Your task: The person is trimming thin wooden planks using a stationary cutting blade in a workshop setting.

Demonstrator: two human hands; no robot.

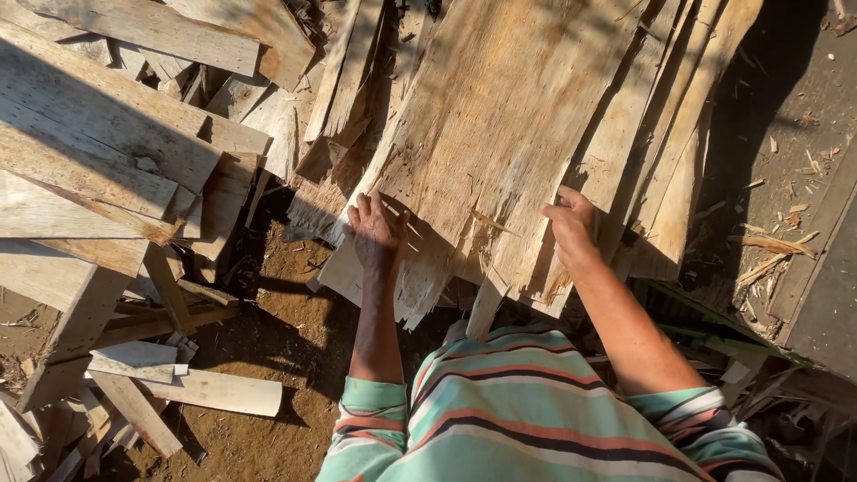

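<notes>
Head view shows me both hands on the wide rough plank (500, 125), whose long axis runs away from me: left hand (375, 234) spread flat on its splintered near end, right hand (571, 223) curled over its right edge.

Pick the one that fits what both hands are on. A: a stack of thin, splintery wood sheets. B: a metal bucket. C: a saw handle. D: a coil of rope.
A: the left hand and right hand both rest on the ragged near edge of the stack of thin wood sheets.
</notes>
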